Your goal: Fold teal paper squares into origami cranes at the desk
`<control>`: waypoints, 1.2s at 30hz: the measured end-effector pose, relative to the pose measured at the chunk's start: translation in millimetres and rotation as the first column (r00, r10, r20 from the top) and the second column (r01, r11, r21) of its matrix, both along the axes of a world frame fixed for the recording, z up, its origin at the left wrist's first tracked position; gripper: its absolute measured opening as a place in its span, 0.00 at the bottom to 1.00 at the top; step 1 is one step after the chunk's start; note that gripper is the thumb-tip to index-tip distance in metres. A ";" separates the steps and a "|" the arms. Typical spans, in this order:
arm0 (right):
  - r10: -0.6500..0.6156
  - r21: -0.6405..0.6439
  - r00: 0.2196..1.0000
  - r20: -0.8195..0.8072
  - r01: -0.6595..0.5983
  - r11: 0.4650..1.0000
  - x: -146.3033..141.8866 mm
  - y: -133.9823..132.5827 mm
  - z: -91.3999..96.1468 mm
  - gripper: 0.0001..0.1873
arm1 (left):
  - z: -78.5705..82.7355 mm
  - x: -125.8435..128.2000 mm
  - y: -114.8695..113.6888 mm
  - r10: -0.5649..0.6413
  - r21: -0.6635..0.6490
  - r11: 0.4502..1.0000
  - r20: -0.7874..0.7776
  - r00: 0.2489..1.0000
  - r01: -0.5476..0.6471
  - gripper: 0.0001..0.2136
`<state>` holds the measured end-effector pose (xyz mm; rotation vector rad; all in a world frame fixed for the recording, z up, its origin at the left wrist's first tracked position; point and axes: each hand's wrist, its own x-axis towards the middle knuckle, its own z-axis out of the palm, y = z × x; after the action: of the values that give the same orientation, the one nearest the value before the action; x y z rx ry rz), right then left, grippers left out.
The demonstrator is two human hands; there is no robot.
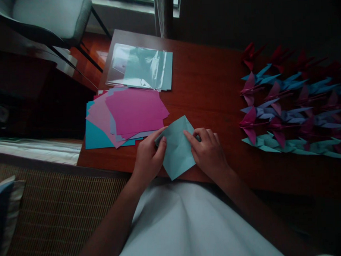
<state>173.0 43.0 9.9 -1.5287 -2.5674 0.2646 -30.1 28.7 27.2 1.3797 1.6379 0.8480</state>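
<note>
A pale green sheet of origami paper, creased and turned like a diamond, is between my hands at the table's near edge. My left hand pinches its left corner, thumb on top and fingers underneath. On the right side, my right hand grips the edge, with the index finger on the upper face and the other fingers curled. The paper's lower corner points toward my white clothing. Its underside is hidden.
Left of the paper lies a fanned pile of pink, lilac and blue sheets. Behind it is a clear plastic packet of green paper. Rows of folded paper cranes stand on the wooden table at right. A chair is at back left.
</note>
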 end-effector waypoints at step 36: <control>-0.028 -0.066 0.995 0.100 0.035 0.997 -12.5 31.4 6.0 0.25 | -17.3 7.3 -23.9 -0.364 0.057 0.818 -0.718 0.593 0.572 0.39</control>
<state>160.5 74.3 15.9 -1.6437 -2.6325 0.2814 -22.8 4.8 9.9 2.4222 1.5299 0.2354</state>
